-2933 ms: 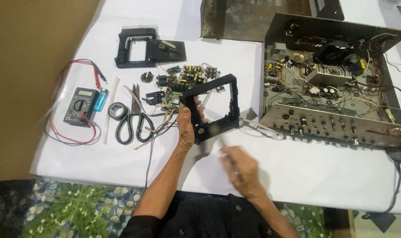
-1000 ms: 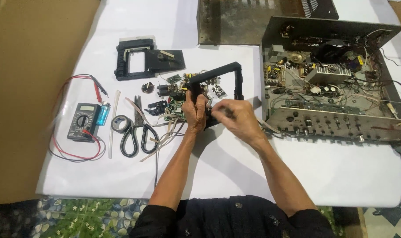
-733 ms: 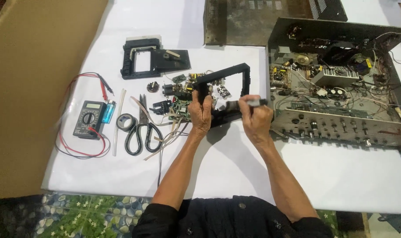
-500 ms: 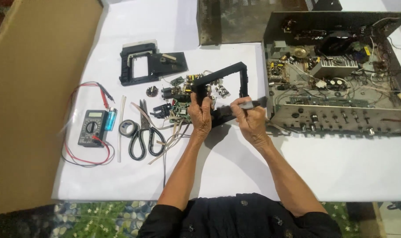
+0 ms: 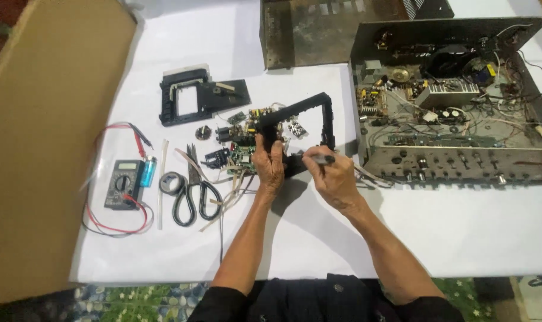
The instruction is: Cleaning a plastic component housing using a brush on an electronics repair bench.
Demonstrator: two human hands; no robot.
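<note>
— Where is the black plastic frame [image 5: 300, 128]?

— Mid-sheet on the white table cover [image 5: 449, 238], tilted up, its long sides running away from the person. The left hand [image 5: 269, 170] is clamped on its near-left corner.

— And the right hand [image 5: 333, 179]?

— Closed around a dark slim tool [image 5: 318, 158], tip pointing left at the frame's near edge, beside the open metal chassis [image 5: 455, 107].

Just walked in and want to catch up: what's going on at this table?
A person sits at a white-covered table. Their left hand grips a black plastic frame, tilted up off the sheet, while the right hand holds a dark slim tool against its lower edge. An opened metal chassis sits to the right; scissors and a multimeter lie to the left.
</note>
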